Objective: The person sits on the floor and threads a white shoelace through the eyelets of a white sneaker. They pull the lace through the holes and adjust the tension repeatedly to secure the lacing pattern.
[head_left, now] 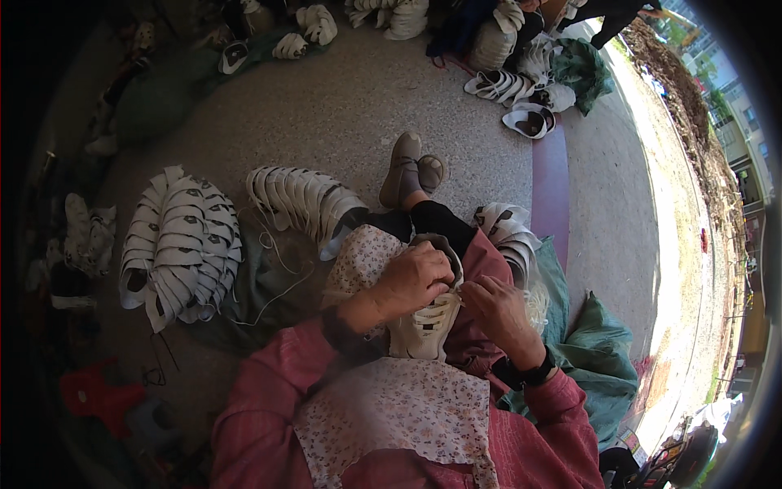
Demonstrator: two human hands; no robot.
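Head view: both hands meet at a lap-held shoe!

Here we are, dead centre: a cream shoe point(419, 338) rests in the lap, toe toward the wearer, collar toward twelve o'clock. The left hand point(414, 279) curls over that collar, its bent fingers gripping the edge. In from four o'clock comes the right hand point(498, 314), fingers bunched beside the opening; whether they pinch anything, I cannot tell. The lap probably acts as a cradle, freeing both hands for the opening.

Out between nine and ten, a big nested stack of white uppers point(191, 244); between ten and eleven, an arched row point(305, 196). Nesting likely saves floor point(350, 106) space. Just past three, a green sack point(599, 350) slumps.
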